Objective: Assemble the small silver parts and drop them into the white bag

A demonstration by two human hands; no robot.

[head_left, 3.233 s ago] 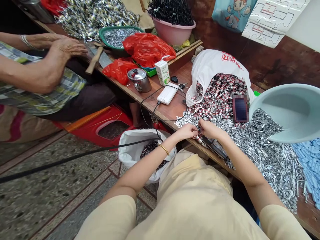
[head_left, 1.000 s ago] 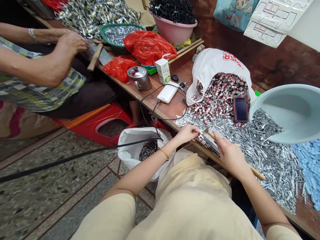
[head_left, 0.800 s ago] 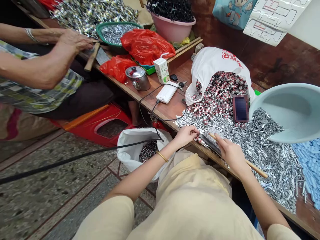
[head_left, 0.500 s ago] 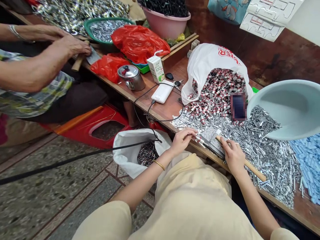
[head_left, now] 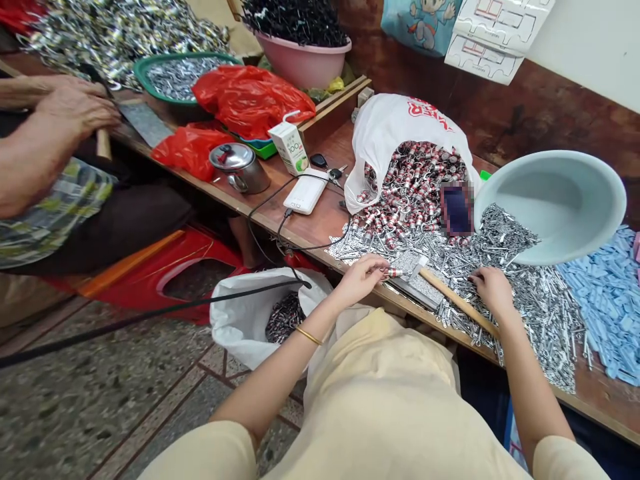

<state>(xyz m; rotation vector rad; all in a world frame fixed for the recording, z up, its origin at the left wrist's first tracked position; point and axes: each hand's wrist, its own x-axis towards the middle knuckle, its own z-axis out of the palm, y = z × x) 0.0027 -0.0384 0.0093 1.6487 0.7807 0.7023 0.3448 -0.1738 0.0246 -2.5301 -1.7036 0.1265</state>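
The small red-and-silver piece (head_left: 395, 272) is pinched between the fingertips of the left hand (head_left: 363, 277), which is closed on it. The piece is held just above the flat metal plate (head_left: 420, 288) at the near edge of the wooden bench (head_left: 330, 217). A hammer (head_left: 453, 295) lies across the plate, its head just beside the piece and its wooden handle running toward the right hand (head_left: 493, 290). That hand rests palm down on the heap of silver parts (head_left: 540, 313), fingers curled into it; whether they grip anything cannot be told. Behind the plate, a white bag (head_left: 395, 123) spills more red-and-silver pieces onto the bench. A pale blue basin (head_left: 555, 200) leans on the heap at right, with blue pieces (head_left: 607, 300) beyond it. A second white bag (head_left: 240, 323) stands on the floor below the left forearm. At far left, a co-worker's hand (head_left: 75, 110) lies on the same bench.
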